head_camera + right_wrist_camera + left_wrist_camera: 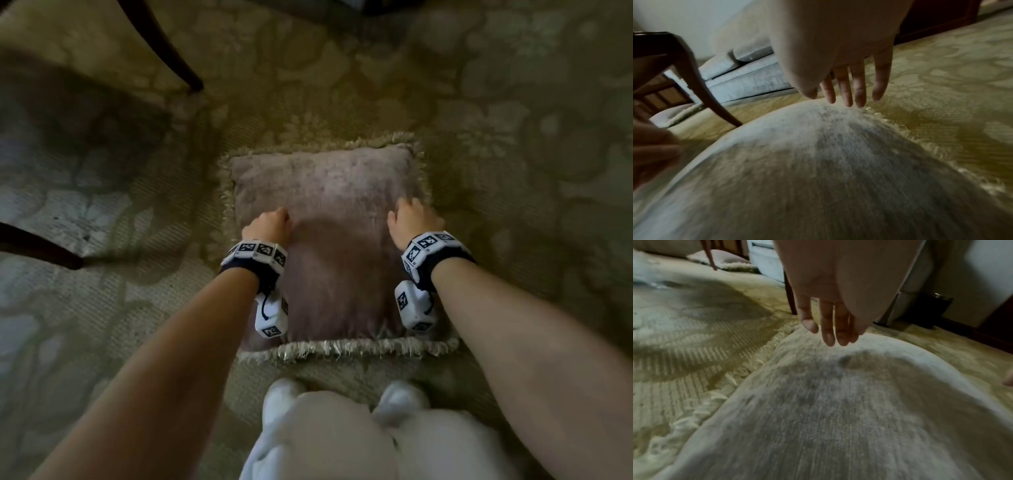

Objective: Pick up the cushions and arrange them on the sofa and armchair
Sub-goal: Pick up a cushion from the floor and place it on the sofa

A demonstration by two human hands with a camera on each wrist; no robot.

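A mauve cushion (pixel 329 212) with a pale fringe lies flat on the patterned carpet, right in front of my feet. My left hand (pixel 270 221) hovers over its left part and my right hand (pixel 409 217) over its right part. In the left wrist view the left hand (pixel 830 331) has straight fingers just above the cushion (pixel 838 402). In the right wrist view the right hand (pixel 849 94) hangs with straight, spread fingers just above the cushion (pixel 818 170) near its fringe. Neither hand holds anything. A second cushion (pixel 725 259) lies on the floor farther off.
Dark wooden chair legs (pixel 171 51) stand at the upper left, another leg (pixel 37 246) at the left edge. A grey sofa (pixel 744 76) sits behind a chair leg (pixel 711 91). A dark bin (pixel 931 309) stands by the wall. My white shoes (pixel 284 394) are just before the cushion.
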